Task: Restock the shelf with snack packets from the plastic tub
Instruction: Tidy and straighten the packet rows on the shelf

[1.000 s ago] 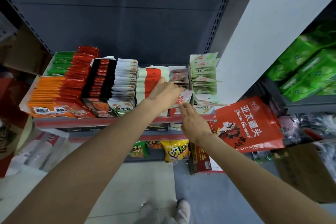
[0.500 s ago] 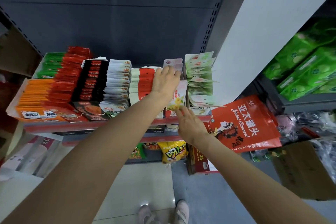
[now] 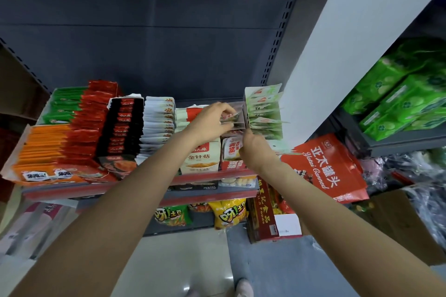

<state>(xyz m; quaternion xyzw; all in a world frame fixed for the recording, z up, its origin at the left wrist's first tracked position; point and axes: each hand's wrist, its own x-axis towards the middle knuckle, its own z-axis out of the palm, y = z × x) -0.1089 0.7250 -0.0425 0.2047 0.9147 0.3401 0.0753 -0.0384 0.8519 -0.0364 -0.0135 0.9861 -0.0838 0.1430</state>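
The small, flat pink-and-white foil snack packets [image 3: 229,117] stand in a row near the right end of the grey metal shelf with a red front strip [image 3: 120,182], just beside the pale green packets [image 3: 264,113]. They look light, thin and floppy, probably slick, so best pinched by the top edge. The left hand [image 3: 212,119] reaches over the row and pinches the packets' upper edges with curled fingers. The right hand [image 3: 253,149] sits at the row's front; whether it grips anything I cannot tell. The plastic tub is not in view.
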